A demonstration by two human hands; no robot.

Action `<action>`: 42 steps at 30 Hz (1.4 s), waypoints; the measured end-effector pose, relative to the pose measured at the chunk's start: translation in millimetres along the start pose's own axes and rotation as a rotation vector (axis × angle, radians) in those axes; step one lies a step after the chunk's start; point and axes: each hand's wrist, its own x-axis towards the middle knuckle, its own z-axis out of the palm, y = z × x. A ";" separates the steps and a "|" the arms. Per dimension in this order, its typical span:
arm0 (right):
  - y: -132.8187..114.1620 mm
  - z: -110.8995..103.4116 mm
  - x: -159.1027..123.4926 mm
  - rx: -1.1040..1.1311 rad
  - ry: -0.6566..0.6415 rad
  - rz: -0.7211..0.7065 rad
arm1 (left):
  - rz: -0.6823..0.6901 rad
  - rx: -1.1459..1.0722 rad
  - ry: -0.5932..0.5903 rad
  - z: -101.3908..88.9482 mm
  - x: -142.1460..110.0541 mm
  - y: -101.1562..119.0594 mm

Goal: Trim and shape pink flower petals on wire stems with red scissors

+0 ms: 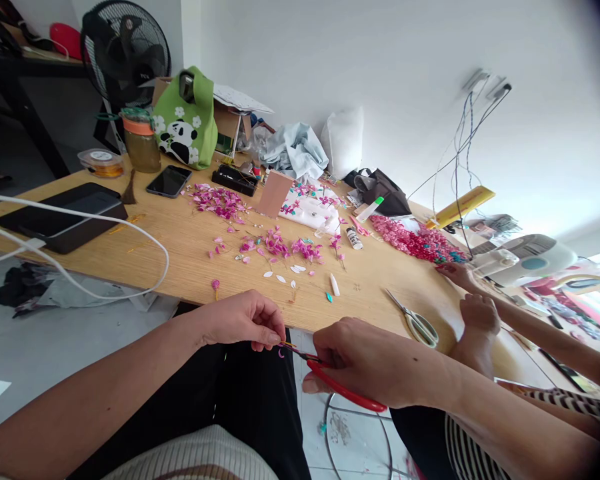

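Note:
My left hand [247, 320] pinches a thin wire stem [291, 347] with a small pink petal bit, just below the near edge of the wooden table [190, 247]. My right hand [360, 363] is closed round red-handled scissors [345, 390], their tip meeting the stem at my left fingertips. Both hands hover over my lap. Loose pink flower pieces [280, 243] and white petals [297, 269] lie on the table just beyond.
Another person's hands [473, 313] work at the table's right, by a heap of pink flowers [415, 241]. White-handled scissors [415, 320], a glue bottle [354, 238], a phone [169, 181], a black tablet [63, 217], a white cable [80, 220], a green panda bag [186, 127] and a fan [125, 50] surround us.

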 end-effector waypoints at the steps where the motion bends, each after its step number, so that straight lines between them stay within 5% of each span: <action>1: -0.3 0.2 -0.7 -0.005 0.009 -0.013 | 0.001 -0.010 0.000 -0.2 0.3 -0.4; 42: -15.9 -2.8 -2.2 -0.206 0.050 0.005 | -0.014 -0.050 -0.004 0.3 1.3 -4.4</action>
